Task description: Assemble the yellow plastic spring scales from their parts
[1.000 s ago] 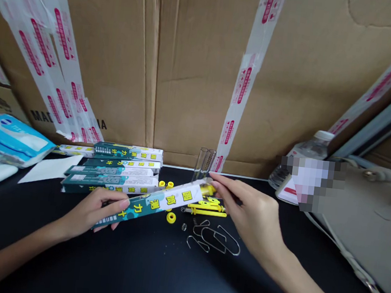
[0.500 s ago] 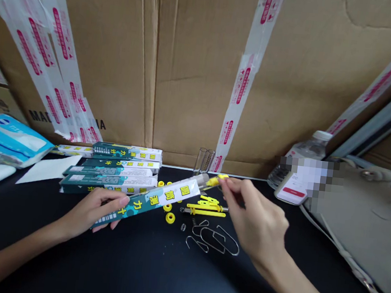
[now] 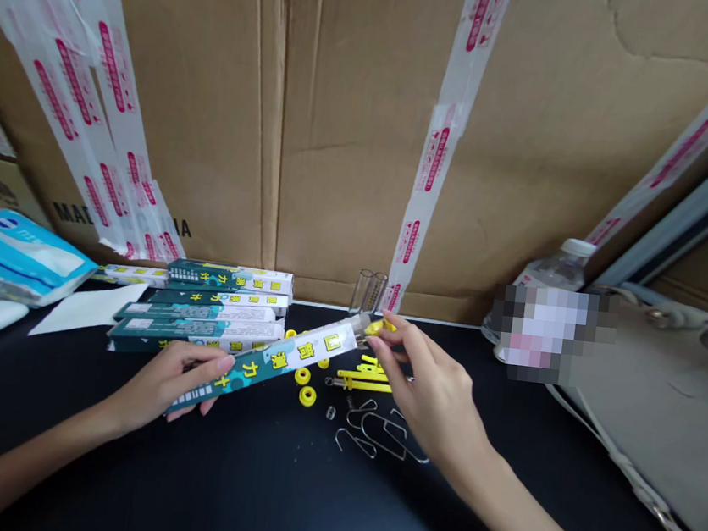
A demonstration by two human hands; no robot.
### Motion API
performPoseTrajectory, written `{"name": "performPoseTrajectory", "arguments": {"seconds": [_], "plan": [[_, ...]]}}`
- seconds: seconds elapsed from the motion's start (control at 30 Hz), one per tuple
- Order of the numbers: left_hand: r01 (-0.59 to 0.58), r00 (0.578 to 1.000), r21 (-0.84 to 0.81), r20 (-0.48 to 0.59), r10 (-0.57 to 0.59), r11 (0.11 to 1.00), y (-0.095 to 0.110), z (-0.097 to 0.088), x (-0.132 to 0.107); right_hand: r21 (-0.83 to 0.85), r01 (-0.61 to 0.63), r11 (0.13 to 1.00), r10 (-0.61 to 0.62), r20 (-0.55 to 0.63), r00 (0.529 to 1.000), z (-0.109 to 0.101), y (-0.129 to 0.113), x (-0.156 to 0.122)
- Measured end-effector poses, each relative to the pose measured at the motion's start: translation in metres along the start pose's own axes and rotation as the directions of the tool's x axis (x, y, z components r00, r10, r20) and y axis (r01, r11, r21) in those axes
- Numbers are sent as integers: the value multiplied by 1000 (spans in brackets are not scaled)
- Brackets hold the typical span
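Note:
My left hand (image 3: 178,382) is closed around a long narrow cardboard box (image 3: 279,363), green and white with yellow characters. The box tilts up to the right, its far end open with a clear piece showing at the mouth. At that mouth my right hand (image 3: 427,376) pinches a yellow plastic piece (image 3: 375,328); how much of it lies inside is hidden. Below are yellow plastic strips (image 3: 367,378), yellow rings (image 3: 307,396), a small coiled spring (image 3: 330,413) and bent metal hooks (image 3: 359,443). Clear tubes (image 3: 362,290) stand behind the box.
Similar boxes (image 3: 206,330) lie stacked at the left, by white paper (image 3: 90,308) and a blue tissue pack (image 3: 19,257). Cardboard cartons (image 3: 357,129) wall off the back. On the right are a plastic bottle (image 3: 562,268) and a beige bag (image 3: 656,419).
My right hand has moved left with the yellow piece, closer to the box's open end. More of the piece is now hidden by the fingers. My left hand and the box stay nearly still.

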State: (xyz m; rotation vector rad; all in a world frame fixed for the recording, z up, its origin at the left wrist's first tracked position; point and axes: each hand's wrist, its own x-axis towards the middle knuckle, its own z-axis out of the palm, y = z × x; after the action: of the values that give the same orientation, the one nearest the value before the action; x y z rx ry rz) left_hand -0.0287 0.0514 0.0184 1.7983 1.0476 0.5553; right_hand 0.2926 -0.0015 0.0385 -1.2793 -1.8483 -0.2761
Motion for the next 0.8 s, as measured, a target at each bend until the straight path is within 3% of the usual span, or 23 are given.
{"name": "performPoseTrajectory", "arguments": {"seconds": [0.17,0.33,0.53,0.8], "plan": [[-3,1000,-15,2,3,1000,-1,0,2,130,-40,991,37,28,999,-4,3,3],[-5,1000,-18,15,5,1000,-1,-1,2,314,-221,923,193,116,974,-8,10,9],[-5,1000,-16,29,6,1000,-3,-2,0,562,-420,712,345,241,907,-13,24,18],[-13,1000,-35,25,14,999,0,-1,0,733,-508,452,493,269,827,-19,31,23]]}}
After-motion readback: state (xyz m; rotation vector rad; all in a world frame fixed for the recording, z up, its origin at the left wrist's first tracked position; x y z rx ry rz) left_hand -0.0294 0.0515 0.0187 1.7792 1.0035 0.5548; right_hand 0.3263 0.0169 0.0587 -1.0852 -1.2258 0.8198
